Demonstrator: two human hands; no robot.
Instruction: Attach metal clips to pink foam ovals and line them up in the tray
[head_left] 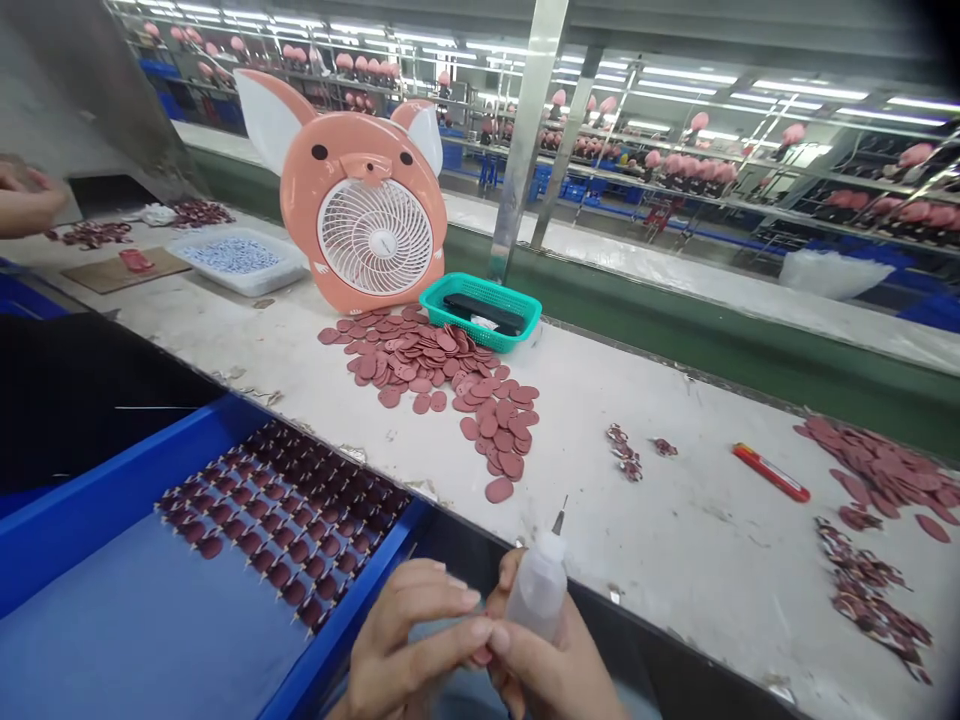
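My right hand [559,665] is wrapped round a translucent squeeze bottle [538,590] with a thin metal needle tip pointing up. My left hand [412,640] meets it at the fingertips, closed on a small reddish oval piece [481,656] that is mostly hidden by the fingers. Both hands are in front of the table edge. Beyond them, a heap of flat reddish ovals [427,355] spreads over the white tabletop [637,560]. To the left, a blue tray [142,620] holds rows of dark red ovals [292,510] with small pale bits on them.
A pig-shaped fan [364,210] stands behind the heap, beside a green basket [517,340]. A red cutter-like tool [771,472], more ovals [877,460] and small dark parts [862,595] lie right. At far left are a tub [236,258] and another person's hand [30,200].
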